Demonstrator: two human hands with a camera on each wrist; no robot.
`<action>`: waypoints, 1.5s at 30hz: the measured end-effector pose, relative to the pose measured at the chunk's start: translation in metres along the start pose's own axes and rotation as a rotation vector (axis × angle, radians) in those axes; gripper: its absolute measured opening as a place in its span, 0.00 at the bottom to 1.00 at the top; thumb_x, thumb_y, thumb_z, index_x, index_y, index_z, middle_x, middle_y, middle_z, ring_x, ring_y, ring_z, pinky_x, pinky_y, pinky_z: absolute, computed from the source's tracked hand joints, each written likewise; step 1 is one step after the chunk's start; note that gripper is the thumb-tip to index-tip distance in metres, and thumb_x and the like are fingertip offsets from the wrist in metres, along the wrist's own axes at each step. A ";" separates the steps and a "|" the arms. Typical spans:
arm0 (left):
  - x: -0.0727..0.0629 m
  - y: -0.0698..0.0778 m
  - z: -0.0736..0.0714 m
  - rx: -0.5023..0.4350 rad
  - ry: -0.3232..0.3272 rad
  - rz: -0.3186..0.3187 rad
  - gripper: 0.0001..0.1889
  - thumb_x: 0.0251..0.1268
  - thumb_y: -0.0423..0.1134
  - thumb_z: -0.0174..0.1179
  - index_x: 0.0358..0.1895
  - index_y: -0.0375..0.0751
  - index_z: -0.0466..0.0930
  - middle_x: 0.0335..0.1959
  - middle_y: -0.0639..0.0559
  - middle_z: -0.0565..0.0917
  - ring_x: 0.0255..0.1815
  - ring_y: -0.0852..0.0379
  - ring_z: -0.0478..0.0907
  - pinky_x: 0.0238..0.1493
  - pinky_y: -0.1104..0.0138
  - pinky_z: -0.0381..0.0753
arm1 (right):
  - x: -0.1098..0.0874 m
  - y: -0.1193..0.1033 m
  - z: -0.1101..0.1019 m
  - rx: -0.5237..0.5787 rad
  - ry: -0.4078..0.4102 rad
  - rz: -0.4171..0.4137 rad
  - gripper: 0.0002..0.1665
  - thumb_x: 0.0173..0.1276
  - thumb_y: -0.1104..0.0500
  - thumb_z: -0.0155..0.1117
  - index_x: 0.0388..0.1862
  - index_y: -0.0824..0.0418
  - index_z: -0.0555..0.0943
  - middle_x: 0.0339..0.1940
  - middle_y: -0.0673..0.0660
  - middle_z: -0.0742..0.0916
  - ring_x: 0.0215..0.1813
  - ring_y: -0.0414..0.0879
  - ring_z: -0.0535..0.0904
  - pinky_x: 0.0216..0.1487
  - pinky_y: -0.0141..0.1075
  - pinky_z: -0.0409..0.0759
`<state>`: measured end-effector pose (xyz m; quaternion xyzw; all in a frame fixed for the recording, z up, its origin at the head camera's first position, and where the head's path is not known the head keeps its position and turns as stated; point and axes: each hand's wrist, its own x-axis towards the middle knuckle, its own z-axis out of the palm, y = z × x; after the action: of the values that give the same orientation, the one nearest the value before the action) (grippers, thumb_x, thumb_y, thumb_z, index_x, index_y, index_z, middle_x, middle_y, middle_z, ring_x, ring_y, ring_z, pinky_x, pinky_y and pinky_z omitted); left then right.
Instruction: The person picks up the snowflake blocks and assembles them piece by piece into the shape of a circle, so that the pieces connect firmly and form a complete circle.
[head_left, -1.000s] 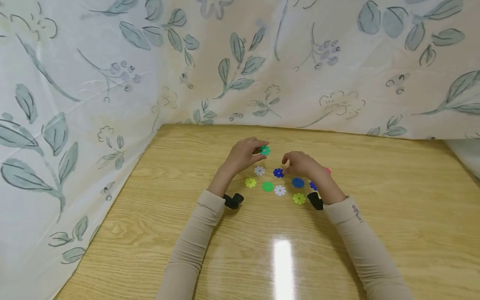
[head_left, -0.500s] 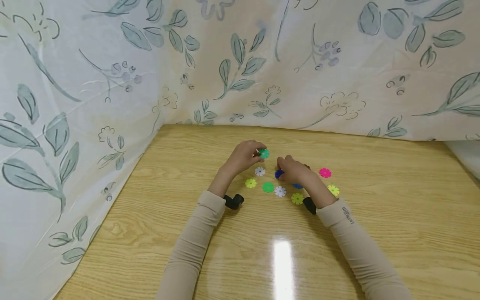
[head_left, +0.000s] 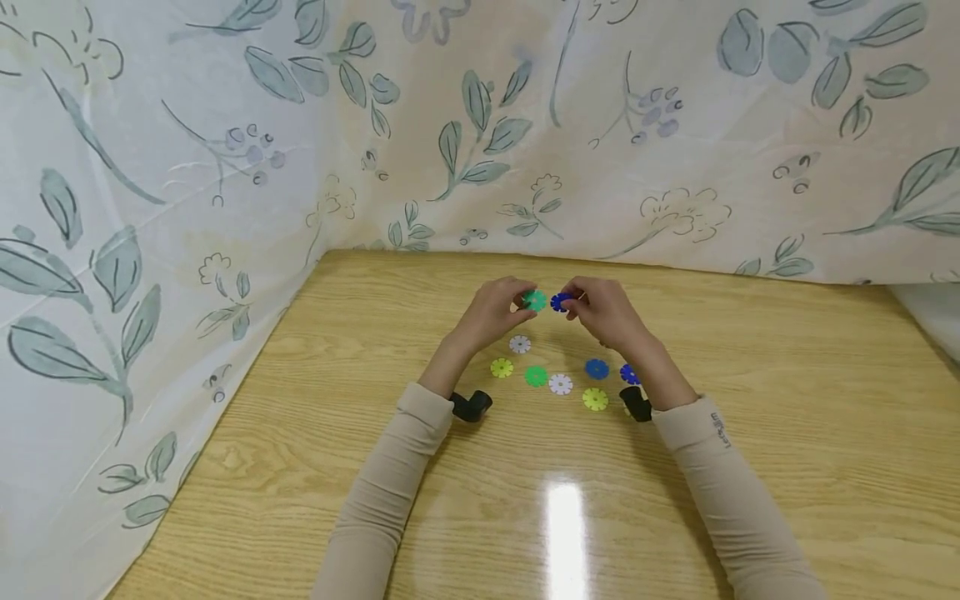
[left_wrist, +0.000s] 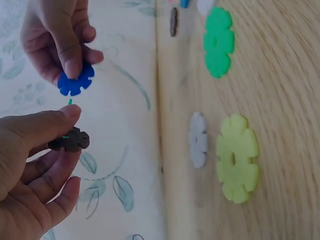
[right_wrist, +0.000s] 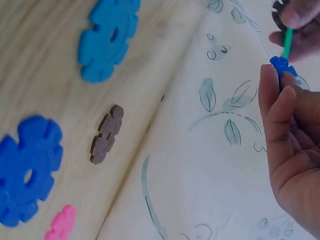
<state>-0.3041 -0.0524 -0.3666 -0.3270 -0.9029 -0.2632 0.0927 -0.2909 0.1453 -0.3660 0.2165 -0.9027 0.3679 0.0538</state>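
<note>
My left hand (head_left: pixel 483 315) pinches a green notched plastic disc (head_left: pixel 536 300) between thumb and fingers. A brown disc (left_wrist: pixel 76 140) is slotted crosswise with it in the same grip, clearest in the left wrist view. My right hand (head_left: pixel 609 315) pinches a dark blue notched disc (head_left: pixel 558 302) by its edge. Both hands are raised over the far part of the table, fingertips facing. From the head the green and blue discs look a small gap apart. In the right wrist view the blue disc (right_wrist: pixel 283 66) overlaps the green edge; whether they touch I cannot tell.
Loose notched discs lie on the wooden table (head_left: pixel 300 467) below the hands: yellow (head_left: pixel 502 367), green (head_left: pixel 536 377), white (head_left: pixel 560 384) and blue (head_left: pixel 597 369) among them. A brown disc (right_wrist: pixel 107 134) and a pink disc (right_wrist: pixel 61 223) lie there too. Behind hangs a patterned cloth (head_left: pixel 585 167).
My right hand has picked the dark blue disc up off the table and raised it towards the left hand. The left hand, with its green disc, has shifted only slightly.
</note>
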 end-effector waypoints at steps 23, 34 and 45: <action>0.005 0.016 -0.001 0.016 -0.026 0.010 0.14 0.57 0.35 0.63 0.45 0.32 0.79 0.39 0.44 0.81 0.38 0.54 0.80 0.39 0.71 0.77 | 0.000 -0.003 0.008 -0.145 0.161 -0.194 0.03 0.60 0.70 0.61 0.28 0.71 0.80 0.28 0.62 0.82 0.28 0.50 0.78 0.29 0.38 0.76; 0.001 0.009 -0.005 -0.087 -0.032 -0.117 0.16 0.60 0.43 0.60 0.45 0.37 0.73 0.35 0.47 0.83 0.31 0.57 0.79 0.33 0.71 0.76 | 0.005 -0.009 0.012 -0.057 0.087 -0.175 0.03 0.61 0.70 0.61 0.34 0.68 0.78 0.30 0.61 0.85 0.31 0.49 0.82 0.33 0.39 0.80; 0.002 0.004 -0.009 -0.099 -0.008 -0.052 0.06 0.63 0.38 0.58 0.36 0.40 0.81 0.35 0.50 0.84 0.35 0.58 0.79 0.39 0.69 0.77 | 0.006 -0.016 0.017 0.033 0.016 -0.108 0.13 0.62 0.74 0.56 0.46 0.72 0.70 0.40 0.68 0.84 0.38 0.56 0.84 0.38 0.41 0.82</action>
<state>-0.3032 -0.0532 -0.3568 -0.3087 -0.8973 -0.3085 0.0658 -0.2881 0.1217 -0.3664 0.2627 -0.8830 0.3811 0.0774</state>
